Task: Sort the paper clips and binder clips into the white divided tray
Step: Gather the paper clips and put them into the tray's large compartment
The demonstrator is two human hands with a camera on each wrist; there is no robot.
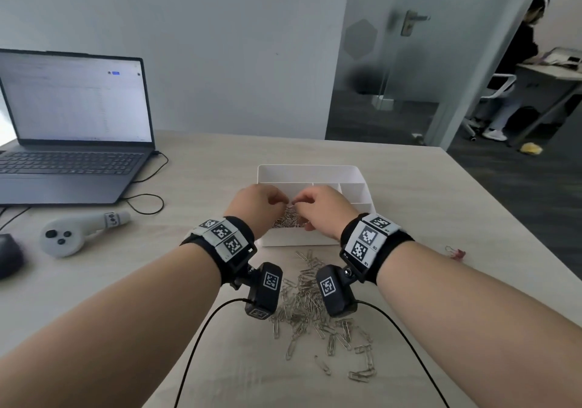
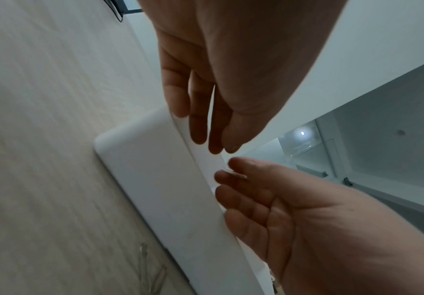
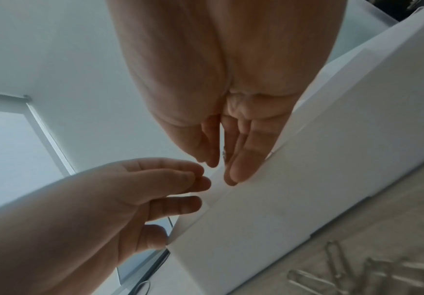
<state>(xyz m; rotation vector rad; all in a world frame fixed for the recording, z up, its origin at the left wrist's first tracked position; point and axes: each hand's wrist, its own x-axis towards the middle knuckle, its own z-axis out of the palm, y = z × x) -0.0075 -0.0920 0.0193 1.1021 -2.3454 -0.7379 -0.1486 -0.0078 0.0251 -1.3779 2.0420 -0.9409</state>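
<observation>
The white divided tray (image 1: 308,171) stands mid-table; its near compartment holds a heap of silver paper clips (image 1: 285,220). Both hands hover over that heap, fingertips nearly meeting. My right hand (image 1: 296,202) pinches a small paper clip (image 2: 234,174) between thumb and forefinger. On my left hand (image 1: 283,201) thumb and fingertips lie close together, and nothing shows between them. Several loose paper clips (image 1: 308,310) lie on the table in front of the tray, under my wrists. A pink binder clip (image 1: 456,253) lies alone to the right.
An open laptop (image 1: 72,124) sits at the back left with its cable (image 1: 148,202) looping beside it. A grey controller (image 1: 75,234) and a black mouse (image 1: 8,259) lie at the left. The table's edge runs close on the right. A person (image 1: 519,61) stands beyond the doorway.
</observation>
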